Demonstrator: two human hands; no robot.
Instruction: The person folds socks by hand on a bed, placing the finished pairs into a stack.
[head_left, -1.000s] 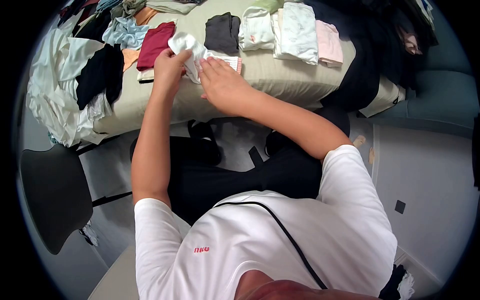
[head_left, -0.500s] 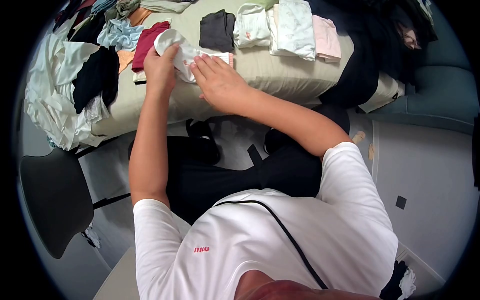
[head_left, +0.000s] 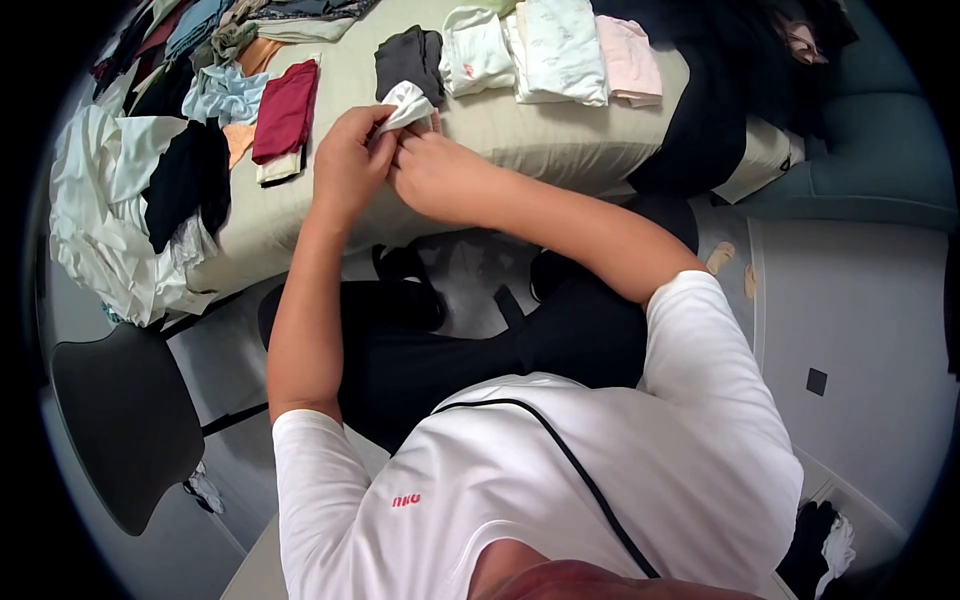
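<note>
Both hands are close together over the near edge of the pale covered surface, working on a white sock (head_left: 406, 104). My left hand (head_left: 350, 160) pinches the sock's folded end between thumb and fingers. From the other side, my right hand (head_left: 440, 175) has its fingers curled against the sock, and its knuckles hide much of it. A pinkish edge of the sock shows just above the right fingers. Just beyond lies a folded dark grey garment (head_left: 408, 62). To the left is a folded red garment (head_left: 285, 112) on top of a cream one.
Folded white clothes (head_left: 560, 50) and a pink folded piece (head_left: 628, 60) line the bed-like surface (head_left: 560, 150). Loose white clothing (head_left: 95, 215) and a black garment (head_left: 188, 185) heap up at left. A dark chair (head_left: 125, 425) stands below them; a dark teal seat (head_left: 870, 170) is at right.
The sock was spread flat with my right palm on it; now it is folded into a smaller bundle. My left hand has shifted right and lower, and my right fingers have curled in.
</note>
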